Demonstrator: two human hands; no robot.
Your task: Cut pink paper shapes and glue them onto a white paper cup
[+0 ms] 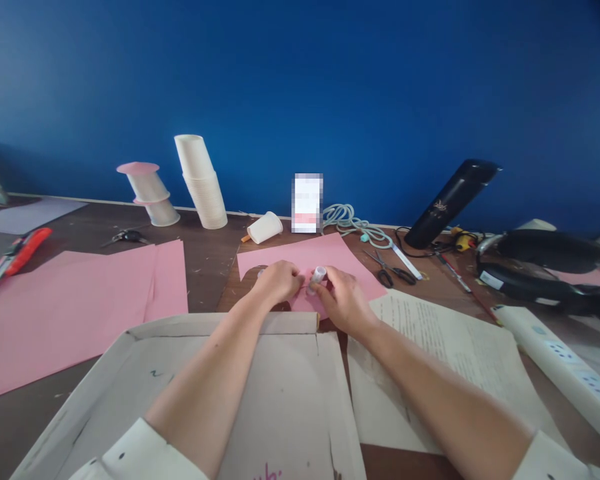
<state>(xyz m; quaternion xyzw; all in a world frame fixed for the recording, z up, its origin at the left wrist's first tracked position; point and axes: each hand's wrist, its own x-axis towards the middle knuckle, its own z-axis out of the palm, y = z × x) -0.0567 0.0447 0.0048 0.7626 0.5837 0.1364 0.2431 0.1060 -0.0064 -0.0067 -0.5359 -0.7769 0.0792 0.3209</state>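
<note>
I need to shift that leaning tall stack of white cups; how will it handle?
The stack of white cups already leans right, so a push probably topples it. Likely light, being disposable cups. Lifted from the top, it may separate.

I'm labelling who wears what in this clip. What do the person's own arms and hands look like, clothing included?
Both forearms are bare, with no gloves on the left hand or the right hand. No rings, watch or bracelet show. Each arm comes out of a white sleeve pushed up toward the elbow; the left one carries small dark dots. The other sleeve looks the same white.
</note>
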